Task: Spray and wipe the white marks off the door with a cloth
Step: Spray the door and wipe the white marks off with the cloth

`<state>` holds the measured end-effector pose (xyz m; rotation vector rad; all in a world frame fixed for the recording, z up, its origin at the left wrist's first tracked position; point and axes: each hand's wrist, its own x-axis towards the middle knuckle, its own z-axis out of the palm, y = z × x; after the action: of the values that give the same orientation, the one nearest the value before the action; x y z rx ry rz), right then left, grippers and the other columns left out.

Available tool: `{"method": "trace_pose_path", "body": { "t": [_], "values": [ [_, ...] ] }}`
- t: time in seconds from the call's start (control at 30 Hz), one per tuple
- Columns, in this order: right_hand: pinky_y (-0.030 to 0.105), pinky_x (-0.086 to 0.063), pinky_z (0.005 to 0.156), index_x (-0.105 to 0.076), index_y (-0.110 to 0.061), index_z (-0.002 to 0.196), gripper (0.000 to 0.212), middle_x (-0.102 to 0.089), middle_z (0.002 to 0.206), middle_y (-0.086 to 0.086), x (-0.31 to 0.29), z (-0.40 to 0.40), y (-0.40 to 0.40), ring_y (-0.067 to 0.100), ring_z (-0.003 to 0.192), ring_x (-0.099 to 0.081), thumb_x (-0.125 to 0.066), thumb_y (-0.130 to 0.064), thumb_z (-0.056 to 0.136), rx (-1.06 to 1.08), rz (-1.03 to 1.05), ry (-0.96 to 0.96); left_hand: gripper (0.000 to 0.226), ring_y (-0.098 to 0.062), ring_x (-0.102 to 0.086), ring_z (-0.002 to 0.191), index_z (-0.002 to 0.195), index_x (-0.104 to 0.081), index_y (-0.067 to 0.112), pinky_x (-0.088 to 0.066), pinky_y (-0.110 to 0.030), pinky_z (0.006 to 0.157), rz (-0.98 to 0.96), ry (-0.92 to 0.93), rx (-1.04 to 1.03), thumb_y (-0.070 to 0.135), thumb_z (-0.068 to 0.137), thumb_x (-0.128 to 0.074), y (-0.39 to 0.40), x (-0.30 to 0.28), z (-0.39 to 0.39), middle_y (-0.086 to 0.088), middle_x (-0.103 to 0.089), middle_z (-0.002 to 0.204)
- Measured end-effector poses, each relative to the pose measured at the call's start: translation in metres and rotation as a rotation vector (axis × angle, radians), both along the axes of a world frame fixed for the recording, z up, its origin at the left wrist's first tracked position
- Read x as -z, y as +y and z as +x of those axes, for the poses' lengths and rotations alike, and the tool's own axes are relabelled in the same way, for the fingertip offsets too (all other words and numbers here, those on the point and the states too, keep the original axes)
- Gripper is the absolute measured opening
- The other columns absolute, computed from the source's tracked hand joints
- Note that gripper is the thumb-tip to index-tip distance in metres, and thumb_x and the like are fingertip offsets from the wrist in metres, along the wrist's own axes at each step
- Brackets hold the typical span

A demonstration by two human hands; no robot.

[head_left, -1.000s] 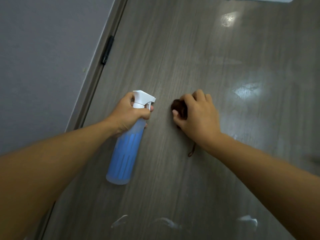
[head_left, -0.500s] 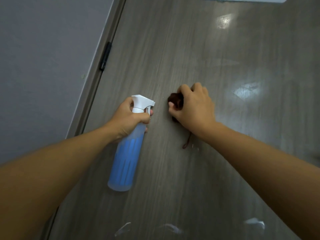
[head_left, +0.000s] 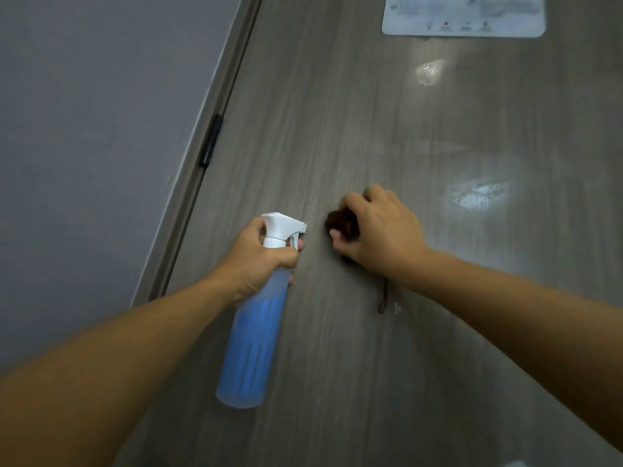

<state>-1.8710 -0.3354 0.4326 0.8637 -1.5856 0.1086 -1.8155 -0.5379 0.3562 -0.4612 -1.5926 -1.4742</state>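
On the door (head_left: 337,112), notice (head_left: 463,15), print blurred, perhaps icons.

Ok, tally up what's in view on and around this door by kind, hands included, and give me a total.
Hands: 2, left hand, right hand
Translucent blue spray bottle with white trigger: 1
Dark brown cloth: 1
Black door hinge: 1
White printed notice: 1
Total: 6

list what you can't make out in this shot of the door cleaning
Head view only:
- Cloth: mostly hidden under the right hand; size and shape unclear.
- Sign: top cut off by the frame edge, print too small to read.
- White marks: none clearly visible; pale patches on the door may be glare.
- Bottle: neck covered by the left hand.
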Motion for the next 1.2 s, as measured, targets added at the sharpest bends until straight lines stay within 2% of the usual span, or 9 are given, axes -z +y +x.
{"method": "trace_pose_path", "body": {
  "t": [0.27,0.4,0.5,0.6,0.7,0.77,0.97,1.07,1.2],
  "values": [
    [0.038,-0.047,0.073,-0.06,-0.017,0.121,0.046,-0.054,0.115,0.008,-0.054,0.002,-0.038,0.031,0.103,-0.058,-0.067,-0.051,0.089,-0.057,-0.178,-0.027,0.067,-0.027,-0.072,0.086,0.125,-0.055,0.006,-0.061,-0.041,0.062,0.032,-0.016,-0.023,0.007,0.061,-0.073,0.004,-0.001,0.003,-0.012,-0.077,0.107],
    [0.037,-0.047,0.071,-0.061,-0.02,0.116,0.044,-0.053,0.111,0.006,-0.027,0.004,-0.032,0.031,0.099,-0.058,-0.07,-0.05,0.086,-0.059,-0.02,-0.015,0.068,-0.023,-0.07,0.071,0.123,-0.058,0.007,-0.06,-0.037,0.059,0.064,-0.024,-0.083,0.011,0.057,-0.074,0.003,-0.005,0.022,-0.021,-0.072,0.112],
    [0.035,-0.043,0.069,-0.062,-0.02,0.114,0.043,-0.053,0.108,0.006,0.002,0.005,-0.027,0.032,0.095,-0.058,-0.071,-0.05,0.084,-0.063,0.094,0.001,0.063,-0.025,-0.071,0.075,0.121,-0.063,0.009,-0.061,-0.038,0.058,0.028,-0.013,-0.153,0.012,0.059,-0.074,-0.012,-0.008,0.049,-0.023,-0.073,0.112],
    [0.037,-0.046,0.066,-0.065,-0.02,0.11,0.044,-0.055,0.102,0.006,0.036,0.004,-0.028,0.033,0.086,-0.06,-0.073,-0.051,0.08,-0.068,0.291,0.021,0.052,-0.028,-0.076,0.089,0.106,-0.073,0.017,-0.063,-0.048,0.075,-0.147,-0.091,-0.295,0.022,0.054,-0.075,-0.029,-0.004,0.082,-0.013,-0.079,0.103],
    [0.034,-0.037,0.065,-0.065,-0.019,0.109,0.045,-0.055,0.1,0.006,0.052,0.005,-0.034,0.032,0.082,-0.058,-0.073,-0.052,0.08,-0.03,0.433,0.022,0.046,-0.024,-0.074,0.079,0.102,-0.074,0.014,-0.06,-0.042,0.069,-0.276,-0.206,-0.333,0.019,0.056,-0.07,-0.042,0.003,0.108,-0.007,-0.08,0.099],
    [0.035,-0.041,0.067,-0.065,-0.019,0.112,0.046,-0.054,0.102,0.007,0.045,0.006,-0.034,0.032,0.086,-0.058,-0.073,-0.053,0.082,-0.05,0.343,-0.011,0.049,-0.022,-0.074,0.077,0.105,-0.073,0.01,-0.062,-0.04,0.068,-0.301,-0.246,-0.319,0.017,0.057,-0.069,-0.048,0.009,0.118,-0.003,-0.081,0.099],
    [0.042,-0.049,0.074,-0.065,-0.015,0.111,0.043,-0.055,0.106,0.012,0.019,0.013,-0.062,0.035,0.094,-0.058,-0.072,-0.049,0.085,-0.106,-0.25,-0.103,0.056,-0.016,-0.075,0.079,0.111,-0.072,0.01,-0.063,-0.038,0.072,-0.272,-0.24,-0.297,0.019,0.055,-0.072,-0.067,0.013,0.134,-0.001,-0.081,0.104],
    [0.044,-0.051,0.068,-0.065,-0.014,0.103,0.041,-0.055,0.098,0.011,0.034,0.009,-0.08,0.034,0.083,-0.058,-0.074,-0.048,0.082,-0.15,-0.294,-0.073,0.049,-0.02,-0.076,0.079,0.11,-0.072,0.007,-0.065,-0.039,0.072,-0.276,-0.226,-0.287,0.013,0.062,-0.067,-0.074,0.012,0.142,-0.002,-0.081,0.103],
    [0.037,-0.04,0.066,-0.066,-0.015,0.099,0.041,-0.053,0.091,0.008,0.064,0.006,-0.094,0.03,0.076,-0.055,-0.071,-0.05,0.079,-0.113,-0.122,0.008,0.051,-0.018,-0.074,0.069,0.107,-0.073,0.005,-0.06,-0.029,0.059,-0.257,-0.212,-0.267,0.014,0.057,-0.07,-0.086,0.006,0.159,-0.005,-0.081,0.101]
  ]
}}
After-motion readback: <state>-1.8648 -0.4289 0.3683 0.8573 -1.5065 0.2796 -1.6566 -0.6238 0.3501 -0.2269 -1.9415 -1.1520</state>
